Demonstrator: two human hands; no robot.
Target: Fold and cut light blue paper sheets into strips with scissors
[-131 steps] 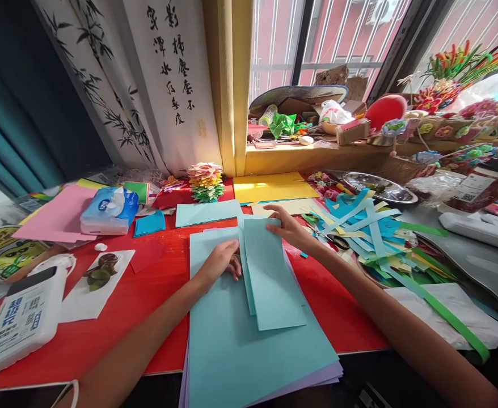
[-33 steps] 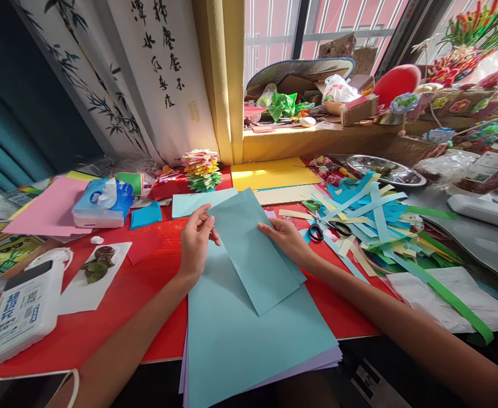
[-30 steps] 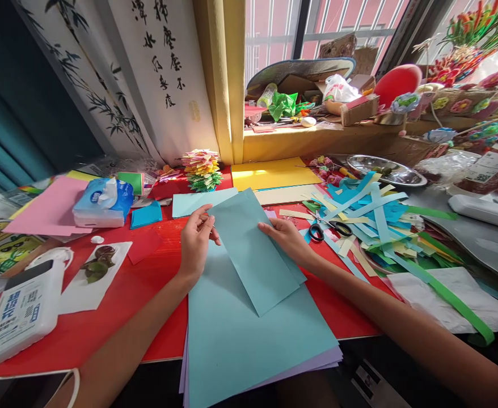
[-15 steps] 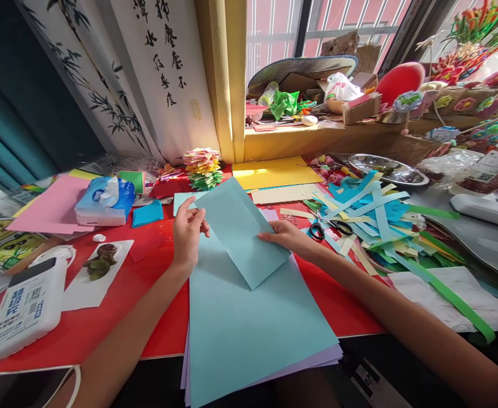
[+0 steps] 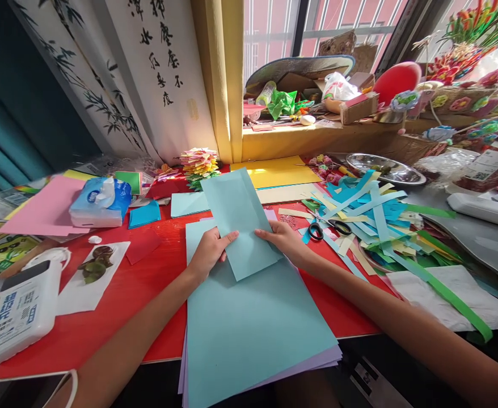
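Observation:
Between my hands is a folded sheet of light blue paper (image 5: 245, 226), tilted over a larger stack of paper (image 5: 257, 334). My left hand (image 5: 210, 249) pinches its left edge, thumb on top and fingers beneath. On the right edge, my right hand (image 5: 285, 242) grips it the same way. The stack has light blue on top and lilac sheets below, and it overhangs the front edge of the table. Behind the held paper lies another light blue piece (image 5: 188, 204).
Scissors (image 5: 338, 226) lie right of my right hand, beside a heap of paper strips (image 5: 368, 209). A tissue pack (image 5: 100, 203), pink paper (image 5: 45, 209) and a white box (image 5: 21, 311) are on the left. A layered paper piece (image 5: 198, 165) and yellow paper (image 5: 274, 171) sit behind.
My left hand has moved down and right from the paper's upper left corner to its left edge. The folded paper now stands more upright, and the piece behind it shows fully.

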